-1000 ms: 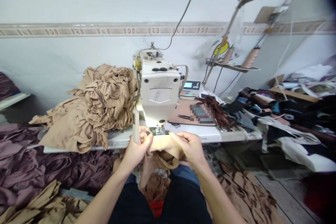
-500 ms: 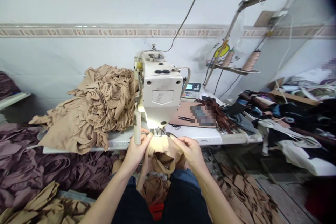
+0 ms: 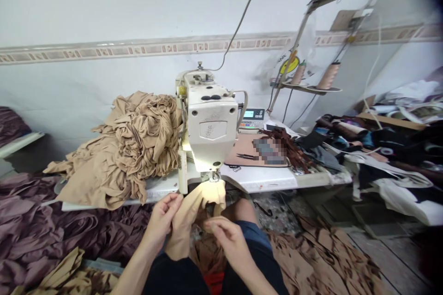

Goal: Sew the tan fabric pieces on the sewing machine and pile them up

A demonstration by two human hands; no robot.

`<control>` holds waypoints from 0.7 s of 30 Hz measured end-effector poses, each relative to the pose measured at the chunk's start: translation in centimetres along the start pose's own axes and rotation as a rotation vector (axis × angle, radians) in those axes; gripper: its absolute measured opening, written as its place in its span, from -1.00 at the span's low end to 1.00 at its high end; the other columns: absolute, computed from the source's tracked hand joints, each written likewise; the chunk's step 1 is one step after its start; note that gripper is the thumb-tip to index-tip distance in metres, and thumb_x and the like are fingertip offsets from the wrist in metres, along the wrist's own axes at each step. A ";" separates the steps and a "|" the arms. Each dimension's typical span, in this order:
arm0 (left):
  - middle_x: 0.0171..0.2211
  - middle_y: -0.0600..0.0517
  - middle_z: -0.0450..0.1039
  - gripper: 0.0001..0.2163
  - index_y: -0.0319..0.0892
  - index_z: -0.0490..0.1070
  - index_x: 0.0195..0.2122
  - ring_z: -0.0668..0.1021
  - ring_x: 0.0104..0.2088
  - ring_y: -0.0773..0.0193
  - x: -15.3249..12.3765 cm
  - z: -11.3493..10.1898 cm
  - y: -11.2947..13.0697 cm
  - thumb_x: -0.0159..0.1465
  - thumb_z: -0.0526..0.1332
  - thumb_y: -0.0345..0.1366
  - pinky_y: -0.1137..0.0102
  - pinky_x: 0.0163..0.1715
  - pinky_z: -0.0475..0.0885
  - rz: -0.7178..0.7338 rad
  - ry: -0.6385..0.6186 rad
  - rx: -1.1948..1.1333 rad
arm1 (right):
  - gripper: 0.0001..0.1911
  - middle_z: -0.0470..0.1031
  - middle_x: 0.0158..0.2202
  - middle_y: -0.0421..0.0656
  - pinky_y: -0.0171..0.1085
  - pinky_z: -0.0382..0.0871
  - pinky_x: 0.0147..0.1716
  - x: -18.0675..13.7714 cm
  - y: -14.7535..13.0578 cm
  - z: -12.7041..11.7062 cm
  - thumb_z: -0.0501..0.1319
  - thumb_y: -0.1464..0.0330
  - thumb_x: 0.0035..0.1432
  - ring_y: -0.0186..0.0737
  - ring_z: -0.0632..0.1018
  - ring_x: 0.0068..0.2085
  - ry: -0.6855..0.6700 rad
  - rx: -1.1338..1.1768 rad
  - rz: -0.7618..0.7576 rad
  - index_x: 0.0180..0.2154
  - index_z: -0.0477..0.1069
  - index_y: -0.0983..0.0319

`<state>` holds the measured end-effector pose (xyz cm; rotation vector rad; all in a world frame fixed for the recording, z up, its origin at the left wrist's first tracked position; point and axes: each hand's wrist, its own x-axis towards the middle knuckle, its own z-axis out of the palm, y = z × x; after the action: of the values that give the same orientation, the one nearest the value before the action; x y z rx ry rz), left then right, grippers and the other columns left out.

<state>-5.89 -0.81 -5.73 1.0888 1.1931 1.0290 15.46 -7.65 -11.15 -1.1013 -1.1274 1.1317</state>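
A cream sewing machine [image 3: 209,122] stands on a white table [image 3: 263,177]. A tan fabric piece [image 3: 194,205] hangs from under its presser foot [image 3: 214,176] down toward my lap. My left hand [image 3: 164,216] pinches the fabric's left edge below the table edge. My right hand [image 3: 224,237] is closed on the lower part of the same fabric, a little nearer to me. Both hands sit below and in front of the needle.
A heap of tan fabric [image 3: 128,143] fills the table's left side. Scissors [image 3: 247,156] and dark brown strips [image 3: 287,147] lie to the right of the machine. Purple cloth [image 3: 31,221] is piled on the left; thread cones [image 3: 328,76] stand at the back right.
Both hands have dropped from the presser foot toward my lap, drawing the tan fabric down off the table edge. The view has tilted slightly.
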 end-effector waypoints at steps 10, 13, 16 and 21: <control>-0.60 0.26 0.06 -0.36 -0.15 0.30 -0.41 0.08 -0.68 0.52 -4.8 1.9 -1.7 0.22 0.31 0.42 0.56 -0.70 -0.05 -0.113 -0.389 0.174 | -0.30 0.62 -0.23 -0.09 -0.22 0.54 -0.28 0.2 -1.2 0.9 0.39 -0.28 0.15 -0.11 0.60 -0.25 0.005 0.192 0.217 -0.09 0.63 0.21; -0.63 0.26 0.08 -0.38 -0.13 0.28 -0.42 0.14 -0.70 0.50 -6.1 1.4 -2.4 0.24 0.31 0.39 0.54 -0.69 0.00 -0.181 -0.587 0.261 | -0.33 0.53 -0.38 -0.20 -0.28 0.47 -0.37 -1.0 -0.7 -0.8 0.38 -0.29 0.14 -0.23 0.54 -0.39 -0.104 0.217 0.300 -0.27 0.51 0.21; -0.52 0.12 0.31 -0.46 -0.18 0.37 -0.45 0.34 -0.58 0.41 -6.6 0.9 -2.9 0.32 0.34 0.23 0.50 -0.56 0.23 -0.115 -0.722 0.355 | -0.33 0.31 -0.53 -0.36 -0.38 0.15 -0.61 -2.1 -0.1 -2.5 0.34 -0.31 0.17 -0.40 0.28 -0.60 -0.267 0.198 0.416 -0.35 0.34 0.16; -0.28 -0.01 0.58 -0.69 -0.19 0.63 -0.22 0.55 -0.25 0.19 -4.9 0.2 -3.4 0.37 0.36 -0.02 0.41 -0.22 0.43 0.008 -0.568 0.531 | -0.64 0.29 -0.54 -0.36 -0.37 0.09 -0.48 -2.8 -2.3 -4.9 0.49 0.10 0.18 -0.37 0.26 -0.49 -0.352 -0.245 0.313 -0.33 0.49 0.21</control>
<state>-6.09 -6.20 -8.15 1.6624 1.0030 0.3500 20.27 -11.02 -9.66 -1.3349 -1.4289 1.5032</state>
